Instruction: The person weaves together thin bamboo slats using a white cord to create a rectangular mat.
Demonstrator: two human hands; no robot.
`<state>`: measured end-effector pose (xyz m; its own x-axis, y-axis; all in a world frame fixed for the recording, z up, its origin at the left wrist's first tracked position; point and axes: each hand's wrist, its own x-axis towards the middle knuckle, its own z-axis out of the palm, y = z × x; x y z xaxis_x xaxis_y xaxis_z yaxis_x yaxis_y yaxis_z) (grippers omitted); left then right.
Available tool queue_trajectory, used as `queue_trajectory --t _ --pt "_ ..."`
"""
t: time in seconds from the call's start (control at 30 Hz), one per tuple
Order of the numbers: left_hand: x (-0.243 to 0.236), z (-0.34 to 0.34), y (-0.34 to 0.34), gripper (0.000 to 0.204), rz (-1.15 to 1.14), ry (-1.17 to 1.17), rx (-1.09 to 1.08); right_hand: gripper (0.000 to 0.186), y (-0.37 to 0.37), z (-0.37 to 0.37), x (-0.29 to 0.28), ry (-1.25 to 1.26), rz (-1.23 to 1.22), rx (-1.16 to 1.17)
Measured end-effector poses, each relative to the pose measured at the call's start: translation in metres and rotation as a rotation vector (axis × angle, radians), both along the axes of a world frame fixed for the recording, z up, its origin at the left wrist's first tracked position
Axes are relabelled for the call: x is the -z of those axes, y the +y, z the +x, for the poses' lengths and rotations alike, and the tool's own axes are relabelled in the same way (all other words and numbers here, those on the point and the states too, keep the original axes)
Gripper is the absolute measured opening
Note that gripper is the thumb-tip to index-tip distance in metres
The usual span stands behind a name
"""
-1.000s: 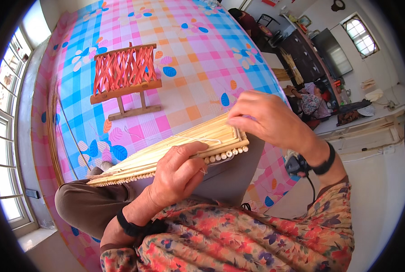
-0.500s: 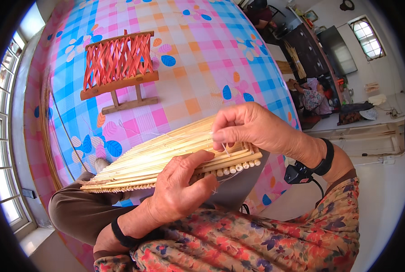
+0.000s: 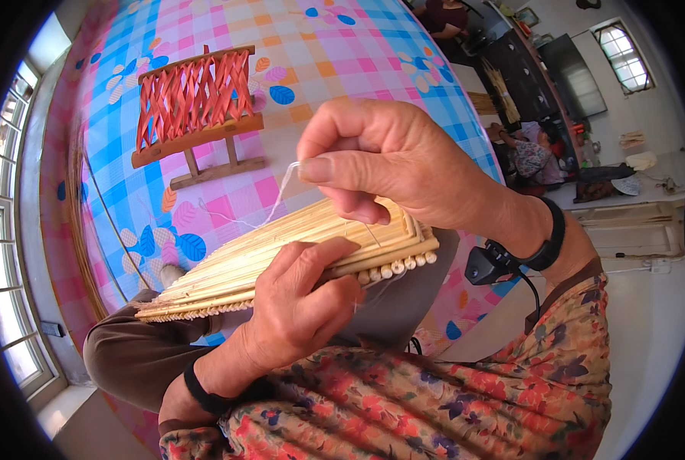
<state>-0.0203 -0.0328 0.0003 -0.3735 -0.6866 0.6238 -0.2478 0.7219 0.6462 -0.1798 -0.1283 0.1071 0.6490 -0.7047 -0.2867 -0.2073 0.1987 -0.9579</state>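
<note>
A panel of pale straw stalks [image 3: 212,268], laid side by side in layers, rests across my lap with its cut ends toward me. Its near right edge is gripped by my left hand [image 3: 300,295], thumb and fingers closed round the stalks. Above the panel's right end my right hand [image 3: 381,161] pinches a white thread [image 3: 283,190] between thumb and forefinger. The thread's loose length trails down leftward over the panel's far edge. A fine strand [image 3: 373,236] runs from under the right hand to the stalks; whether it is the same thread, I cannot tell.
Beyond the panel, a wooden stand [image 3: 197,100] laced with red strips sits on a checked, leaf-printed cover [image 3: 335,69]. Long thin sticks [image 3: 74,199] lie along the left, near a window. A small black device [image 3: 489,264] with a cable hangs by my right wrist. Two people are at the far right.
My right hand has risen up and away from the panel, drawing the white thread with it. The left hand keeps its grip on the stalks, nearly in place.
</note>
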Motion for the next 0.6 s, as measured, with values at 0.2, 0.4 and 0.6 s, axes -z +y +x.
queue_trajectory --t 0.2,0.4,0.6 --pt "0.003 -0.001 0.001 0.030 0.008 0.006 0.033 0.013 -0.003 0.006 0.020 -0.162 -0.005 0.050" --pt "0.001 -0.004 0.000 0.032 0.006 -0.027 0.059 0.015 -0.017 0.013 0.008 -0.187 -0.100 0.124" --pt "0.015 -0.010 0.004 0.032 -0.016 -0.016 0.052 0.013 -0.051 0.041 -0.042 -0.338 -0.449 0.170"
